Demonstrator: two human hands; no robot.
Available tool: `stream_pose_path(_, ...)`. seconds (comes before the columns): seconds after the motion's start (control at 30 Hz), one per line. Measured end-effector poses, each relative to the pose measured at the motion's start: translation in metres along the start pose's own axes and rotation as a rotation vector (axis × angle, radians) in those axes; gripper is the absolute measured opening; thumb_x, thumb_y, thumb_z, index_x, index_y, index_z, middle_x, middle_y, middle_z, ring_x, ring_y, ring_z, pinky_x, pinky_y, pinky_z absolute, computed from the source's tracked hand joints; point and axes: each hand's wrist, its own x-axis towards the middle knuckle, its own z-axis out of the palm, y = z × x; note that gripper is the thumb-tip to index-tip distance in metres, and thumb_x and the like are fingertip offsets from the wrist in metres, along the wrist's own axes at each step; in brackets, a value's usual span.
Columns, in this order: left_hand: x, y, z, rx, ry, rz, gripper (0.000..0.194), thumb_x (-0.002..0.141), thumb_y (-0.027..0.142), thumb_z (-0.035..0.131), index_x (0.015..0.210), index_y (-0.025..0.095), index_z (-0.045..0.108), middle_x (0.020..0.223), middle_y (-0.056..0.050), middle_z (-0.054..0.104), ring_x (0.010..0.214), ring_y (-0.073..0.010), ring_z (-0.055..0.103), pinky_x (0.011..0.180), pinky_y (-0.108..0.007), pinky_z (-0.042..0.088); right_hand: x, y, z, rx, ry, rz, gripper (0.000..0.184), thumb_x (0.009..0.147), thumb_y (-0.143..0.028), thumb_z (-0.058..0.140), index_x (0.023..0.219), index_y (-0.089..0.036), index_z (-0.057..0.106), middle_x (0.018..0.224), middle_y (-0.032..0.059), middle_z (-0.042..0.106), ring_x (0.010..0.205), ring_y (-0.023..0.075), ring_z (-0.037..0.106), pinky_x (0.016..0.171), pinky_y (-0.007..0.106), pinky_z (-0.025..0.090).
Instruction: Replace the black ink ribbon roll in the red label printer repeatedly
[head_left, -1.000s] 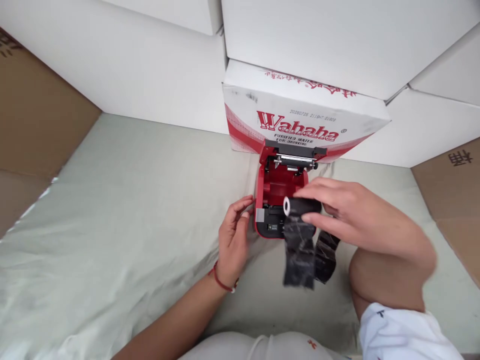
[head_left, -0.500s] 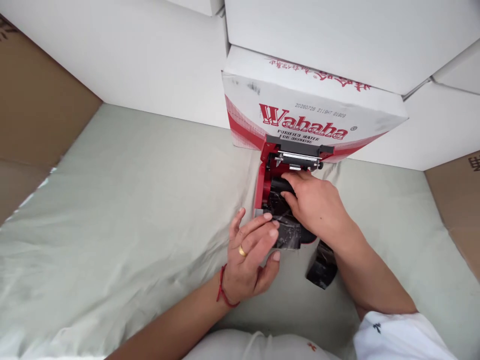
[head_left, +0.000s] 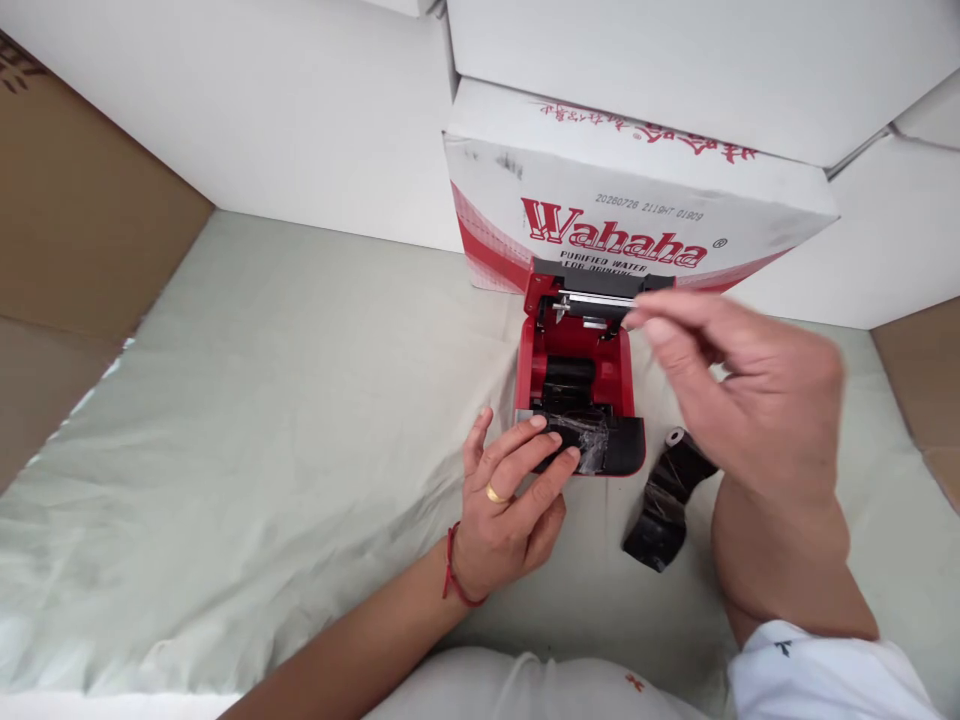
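A small red printer point(head_left: 628, 385) lies on the pale sheet with its lid open toward the back. A black roll point(head_left: 568, 381) sits inside its bay, and a shiny black strip point(head_left: 587, 443) trails out over the front. My left hand point(head_left: 510, 495), with a ring and a red wrist cord, presses its fingers flat on that strip at the printer's front edge. My right hand point(head_left: 739, 385) hovers above the right of the printer, fingers stretched toward the lid's metal bar, holding nothing. A second black roll point(head_left: 667, 495) lies on the sheet to the right.
A white and red "Wahaha" carton point(head_left: 637, 205) stands right behind the printer. White boxes point(head_left: 285, 110) wall the back. Brown cardboard point(head_left: 67, 230) lines the left, more at the far right point(head_left: 926, 375). A pale green sheet point(head_left: 262, 420) covers the surface.
My right hand put the black roll into the printer's bay, then lifted out and up to the right. My left hand moved from the printer's left side onto the black strip at the front.
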Motion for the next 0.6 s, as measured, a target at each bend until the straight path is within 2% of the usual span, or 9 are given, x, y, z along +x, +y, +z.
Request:
stream_pose_path(0.03,0.0,0.0,0.0,-0.005,0.001,0.0,0.048,0.095,0.008,0.063,0.139,0.025,0.072,0.122,-0.007,0.08,0.139,-0.0252,0.072,0.142,-0.055,0.035,0.002,0.002,-0.002,-0.041,0.094,-0.026,0.028,0.111,-0.039,0.064,0.133,-0.032,0.08,0.13,0.0044,0.085,0.119,0.0264,0.079,0.113,0.047,0.058)
stream_pose_path(0.07,0.0,0.0,0.0,-0.009,0.0,-0.001,0.049,0.095,0.008,0.063,0.14,0.026,0.072,0.123,-0.007,0.08,0.139,-0.0253,0.071,0.141,-0.055,0.038,0.005,0.006,-0.003,-0.081,0.134,-0.06,0.035,0.111,-0.041,0.064,0.142,-0.031,0.076,0.142,0.0069,0.08,0.133,0.0295,0.074,0.123,0.053,0.052)
stream_pose_path(0.13,-0.001,0.0,-0.001,-0.018,0.001,0.004,0.05,0.095,0.008,0.061,0.14,0.028,0.073,0.126,-0.006,0.079,0.14,-0.0252,0.07,0.138,-0.055,0.042,0.01,0.014,0.001,-0.115,0.071,-0.118,0.046,0.111,-0.046,0.062,0.153,-0.03,0.068,0.157,0.0096,0.072,0.151,0.0338,0.062,0.131,0.062,0.042)
stream_pose_path(0.17,-0.001,0.0,-0.001,-0.023,0.001,0.008,0.05,0.095,0.007,0.062,0.139,0.027,0.073,0.127,-0.007,0.078,0.141,-0.0252,0.069,0.138,-0.054,0.043,0.012,0.017,0.003,-0.109,0.006,-0.127,0.048,0.111,-0.049,0.06,0.155,-0.029,0.066,0.159,0.01,0.071,0.153,0.0347,0.059,0.132,0.064,0.041)
stream_pose_path(0.27,-0.002,0.001,-0.001,-0.026,0.01,0.022,0.048,0.095,0.006,0.062,0.137,0.027,0.075,0.127,-0.008,0.078,0.141,-0.0253,0.068,0.136,-0.052,0.046,0.014,0.02,0.003,-0.096,-0.124,-0.129,0.041,0.113,-0.048,0.056,0.145,-0.029,0.074,0.147,0.0093,0.077,0.143,0.034,0.066,0.126,0.06,0.049)
stream_pose_path(0.4,-0.001,0.005,-0.001,-0.016,0.033,0.039,0.044,0.096,0.006,0.062,0.133,0.026,0.077,0.123,-0.008,0.078,0.136,-0.025,0.068,0.131,-0.05,0.051,0.006,0.011,-0.014,-0.134,-0.257,-0.228,0.03,0.113,-0.032,0.057,0.132,-0.026,0.08,0.127,0.0093,0.082,0.115,0.0297,0.075,0.101,0.05,0.062)
stream_pose_path(0.5,0.002,0.008,0.0,-0.009,0.04,0.034,0.04,0.096,0.003,0.061,0.126,0.024,0.078,0.12,-0.007,0.076,0.132,-0.023,0.067,0.132,-0.047,0.047,-0.002,0.006,-0.023,-0.191,-0.41,-0.31,0.04,0.108,-0.012,0.053,0.138,-0.022,0.077,0.128,0.0116,0.079,0.109,0.0285,0.072,0.088,0.044,0.062)
stream_pose_path(0.6,0.005,0.011,0.001,0.028,0.042,0.02,0.043,0.097,0.001,0.062,0.125,0.029,0.08,0.118,-0.005,0.073,0.129,-0.0205,0.067,0.135,-0.046,0.042,-0.008,0.006,-0.023,-0.193,-0.514,-0.326,0.05,0.101,-0.001,0.047,0.135,-0.023,0.077,0.13,0.0115,0.076,0.105,0.0271,0.068,0.082,0.041,0.059)
